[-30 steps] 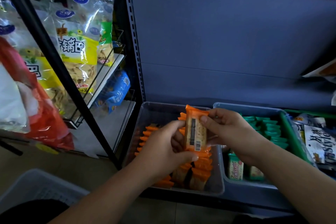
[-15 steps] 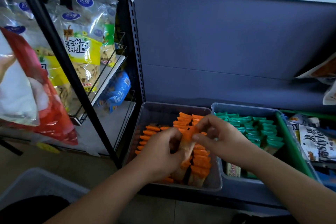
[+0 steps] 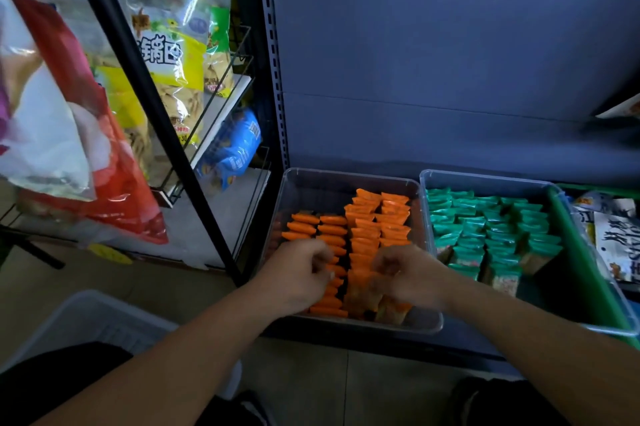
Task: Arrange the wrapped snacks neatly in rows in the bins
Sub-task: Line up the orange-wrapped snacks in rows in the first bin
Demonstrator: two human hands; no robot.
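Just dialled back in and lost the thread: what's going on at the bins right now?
A person is working in the clear bin of orange-wrapped snacks. Both the left hand and the right hand are down among the packets at its near end, fingers curled; blur hides whether either holds one. The orange packets stand in several rows, ragged near the front. The neighbouring bin to the right holds green-wrapped snacks in rows; neither hand touches it.

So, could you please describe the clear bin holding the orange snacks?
A clear rectangular plastic bin with rounded corners, sitting level, left of the green-snack bin. Orange snacks stand in four rows; its back left is bare. The left hand and right hand reach among the front packs, grip blurred.
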